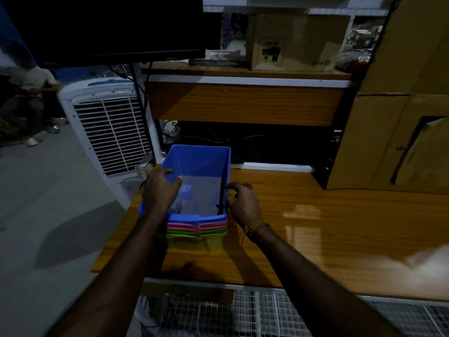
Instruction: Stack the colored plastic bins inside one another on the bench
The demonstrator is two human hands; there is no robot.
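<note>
A blue plastic bin sits on top of a nested stack near the left end of the wooden bench. Below its front lip show the rims of a pink bin, an orange bin, a green bin and a yellow bin at the bottom. My left hand grips the blue bin's left wall, fingers curled over the rim. My right hand holds the right wall, thumb at the rim. The blue bin is empty inside.
Large cardboard boxes stand on the bench at the right. A white air cooler stands on the floor at the left. A raised wooden shelf lies behind the bins, with a monitor and a carton on it.
</note>
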